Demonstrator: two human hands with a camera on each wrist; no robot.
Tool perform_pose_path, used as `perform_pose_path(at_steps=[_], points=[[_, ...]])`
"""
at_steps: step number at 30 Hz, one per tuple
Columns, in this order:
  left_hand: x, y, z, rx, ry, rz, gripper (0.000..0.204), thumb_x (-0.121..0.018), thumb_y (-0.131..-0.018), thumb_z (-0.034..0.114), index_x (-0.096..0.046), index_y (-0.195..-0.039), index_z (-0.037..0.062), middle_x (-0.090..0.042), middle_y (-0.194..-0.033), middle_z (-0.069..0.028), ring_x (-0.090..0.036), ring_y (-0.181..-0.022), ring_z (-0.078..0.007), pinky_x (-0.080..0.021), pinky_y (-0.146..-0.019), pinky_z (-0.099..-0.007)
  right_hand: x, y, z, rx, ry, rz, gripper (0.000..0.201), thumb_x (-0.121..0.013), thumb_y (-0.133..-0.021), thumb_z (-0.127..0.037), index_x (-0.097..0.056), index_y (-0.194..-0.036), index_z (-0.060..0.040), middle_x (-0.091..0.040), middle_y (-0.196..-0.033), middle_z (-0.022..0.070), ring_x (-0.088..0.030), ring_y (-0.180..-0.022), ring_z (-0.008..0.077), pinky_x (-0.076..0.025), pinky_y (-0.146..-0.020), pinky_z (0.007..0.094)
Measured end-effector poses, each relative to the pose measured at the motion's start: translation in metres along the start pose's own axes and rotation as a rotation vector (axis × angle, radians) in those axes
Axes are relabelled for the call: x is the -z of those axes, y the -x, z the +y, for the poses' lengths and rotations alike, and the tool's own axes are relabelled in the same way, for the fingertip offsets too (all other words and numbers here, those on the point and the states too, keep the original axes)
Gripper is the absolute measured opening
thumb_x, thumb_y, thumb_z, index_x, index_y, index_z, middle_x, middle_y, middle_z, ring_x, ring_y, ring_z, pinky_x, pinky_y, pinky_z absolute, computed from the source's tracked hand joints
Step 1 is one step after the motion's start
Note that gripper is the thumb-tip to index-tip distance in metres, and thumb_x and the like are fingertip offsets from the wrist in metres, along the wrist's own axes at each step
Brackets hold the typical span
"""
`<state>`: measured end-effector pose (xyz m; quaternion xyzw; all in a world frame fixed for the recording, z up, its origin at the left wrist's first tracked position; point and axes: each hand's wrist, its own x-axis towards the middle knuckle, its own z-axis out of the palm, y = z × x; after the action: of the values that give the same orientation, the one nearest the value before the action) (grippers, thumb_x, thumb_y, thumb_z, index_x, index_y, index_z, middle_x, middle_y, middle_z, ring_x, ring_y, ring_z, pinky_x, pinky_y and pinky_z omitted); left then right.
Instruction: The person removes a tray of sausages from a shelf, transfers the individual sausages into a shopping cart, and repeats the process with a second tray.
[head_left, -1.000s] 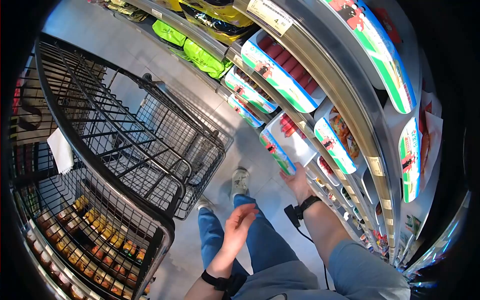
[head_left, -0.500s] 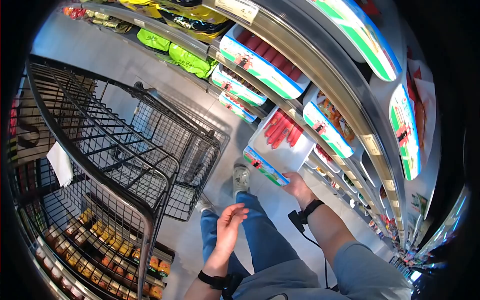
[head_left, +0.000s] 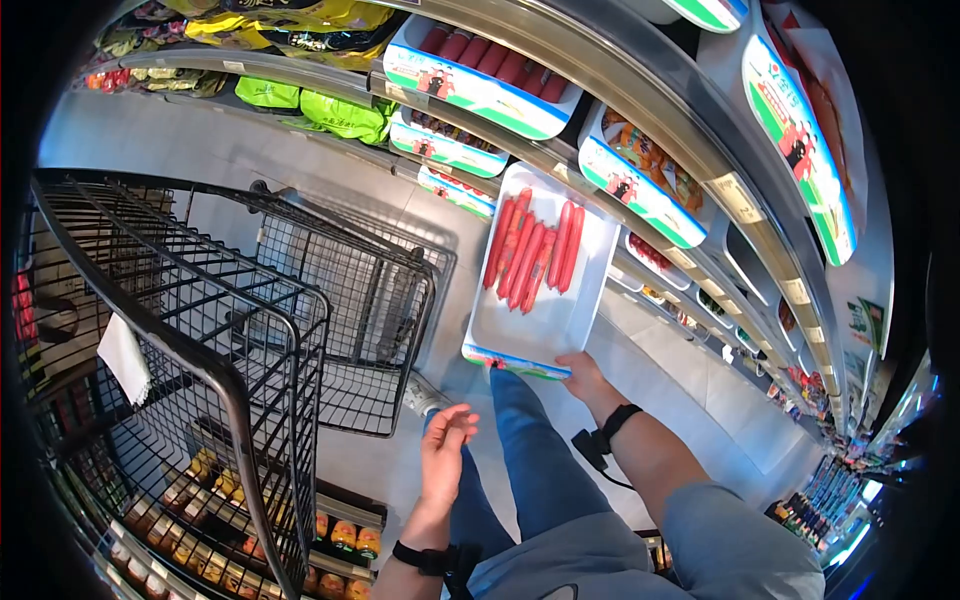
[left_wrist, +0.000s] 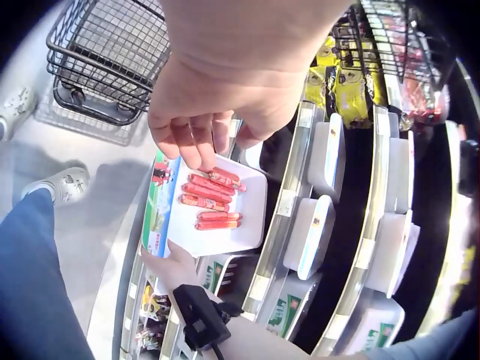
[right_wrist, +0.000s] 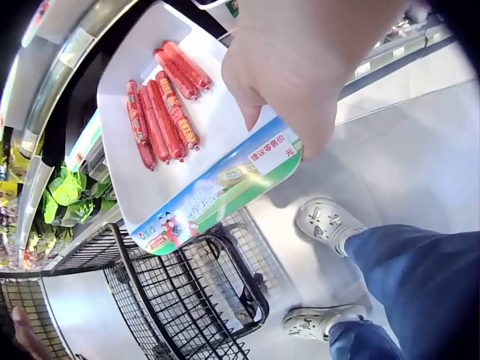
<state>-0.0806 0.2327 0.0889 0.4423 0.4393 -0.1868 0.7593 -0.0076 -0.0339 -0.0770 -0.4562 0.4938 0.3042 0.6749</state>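
A white tray (head_left: pixel 505 325) with a printed front panel (right_wrist: pixel 217 191) is pulled out from the shelf at a tilt. Several red-wrapped sausages (head_left: pixel 522 262) lie in its far half, while the near half shows bare white bottom. My right hand (head_left: pixel 586 382) grips the tray's near right corner, thumb inside the wall and the other fingers under or behind the panel. To the left of the tray, my left hand (head_left: pixel 443 460) hangs in the air with loosely bent fingers and holds nothing. In the left wrist view this left hand (left_wrist: pixel 225 105) overlaps the tray's edge.
A black wire shopping cart (head_left: pixel 235 385) stands on the left, with a white cloth or paper (head_left: pixel 125 360) on its frame. Along the right run store shelves with more trays, one of dark red sausages (head_left: pixel 495 62). Green bags (head_left: pixel 345 117) lie on a low shelf; jars (head_left: pixel 343 535) stand behind the cart.
My right hand has drawn the tray out of the shelf toward me, so its sausages now show fully. The left hand stays raised and has shifted slightly left in view. The head view has turned.
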Motion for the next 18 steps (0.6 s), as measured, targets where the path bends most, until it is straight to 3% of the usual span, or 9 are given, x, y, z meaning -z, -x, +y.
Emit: perform_pose_path(at_steps=[2,5,7,9,10,13,14,18], points=[[0.008,-0.004,-0.005,-0.038,-0.049,0.054,0.022,-0.05,-0.09,0.017,-0.057,-0.107,0.0049,-0.062,-0.094,-0.0039,-0.054,-0.082,-0.008,-0.041,-0.074,-0.0211,0.012,0.015,0.007,0.009,0.031,0.025,0.036,-0.048,-0.074,0.005,-0.045,-0.11,0.0093,-0.052,-0.105,0.0206,-0.053,-0.098,0.0341,-0.041,-0.091,0.0437],[0.022,-0.013,-0.017,-0.1,-0.143,0.064,0.027,-0.054,-0.086,0.011,-0.054,-0.112,0.003,-0.058,-0.104,-0.006,-0.053,-0.091,-0.0117,-0.042,-0.08,-0.0245,0.036,0.039,0.019,-0.013,0.048,-0.106,0.049,-0.052,-0.069,0.004,-0.045,-0.117,0.0038,-0.054,-0.104,0.0165,-0.054,-0.098,0.0285,-0.042,-0.089,0.0393],[0.028,-0.012,-0.02,-0.148,-0.21,0.076,0.032,-0.055,-0.085,0.008,-0.052,-0.116,0.0023,-0.056,-0.111,-0.008,-0.053,-0.095,-0.0138,-0.042,-0.084,-0.0259,0.044,0.061,0.023,-0.048,0.214,-0.126,0.049,-0.052,-0.069,0.004,-0.047,-0.118,0.003,-0.055,-0.104,0.0142,-0.053,-0.1,0.0253,-0.041,-0.089,0.0378],[0.026,-0.009,-0.017,-0.153,-0.451,0.029,0.057,-0.059,-0.082,0.009,-0.036,-0.134,0.0051,-0.052,-0.119,-0.0104,-0.052,-0.1,-0.0171,-0.044,-0.083,-0.0272,0.04,0.093,0.02,-0.062,0.224,-0.134,0.048,-0.052,-0.07,0.004,-0.048,-0.117,0.0024,-0.056,-0.104,0.0131,-0.053,-0.1,0.0245,-0.041,-0.089,0.037],[0.022,-0.003,-0.014,-0.155,-0.459,0.028,0.057,-0.059,-0.082,0.009,-0.036,-0.134,0.0051,-0.052,-0.119,-0.0104,-0.052,-0.1,-0.0171,-0.044,-0.083,-0.0272,0.036,0.111,0.016,-0.073,0.243,-0.141,0.048,-0.052,-0.07,0.003,-0.048,-0.117,0.0019,-0.056,-0.105,0.0119,-0.053,-0.1,0.0236,-0.041,-0.089,0.0361],[0.015,0.012,-0.006,-0.165,-0.424,-0.239,0.088,-0.063,-0.079,0.007,-0.006,-0.144,0.0139,-0.046,-0.129,-0.0128,-0.05,-0.11,-0.0177,-0.047,-0.079,-0.026,0.028,0.153,0.01,-0.073,0.233,-0.179,0.048,-0.053,-0.072,0.003,-0.047,-0.119,0.0012,-0.056,-0.108,0.0107,-0.053,-0.101,0.0223,-0.04,-0.089,0.0348],[0.013,0.016,-0.004,-0.096,-0.339,-0.296,0.083,-0.06,-0.079,0.005,-0.008,-0.144,0.0124,-0.044,-0.131,-0.0144,-0.05,-0.109,-0.0187,-0.045,-0.084,-0.0278,0.024,0.165,0.007,-0.062,0.224,-0.183,0.048,-0.053,-0.072,0.003,-0.047,-0.119,0.0012,-0.056,-0.108,0.0107,-0.053,-0.101,0.0223,-0.04,-0.089,0.0348],[0.019,0.045,0.004,-0.229,-0.524,-0.274,0.075,-0.048,-0.076,-0.002,-0.013,-0.142,0.0083,-0.045,-0.127,-0.0199,-0.051,-0.11,-0.0289,-0.041,-0.09,-0.0328,0.009,0.222,-0.007,0.068,0.248,-0.246,0.043,-0.055,-0.074,0.0,-0.05,-0.117,0.0002,-0.058,-0.104,0.0085,-0.054,-0.096,0.0196,-0.041,-0.086,0.0331]])
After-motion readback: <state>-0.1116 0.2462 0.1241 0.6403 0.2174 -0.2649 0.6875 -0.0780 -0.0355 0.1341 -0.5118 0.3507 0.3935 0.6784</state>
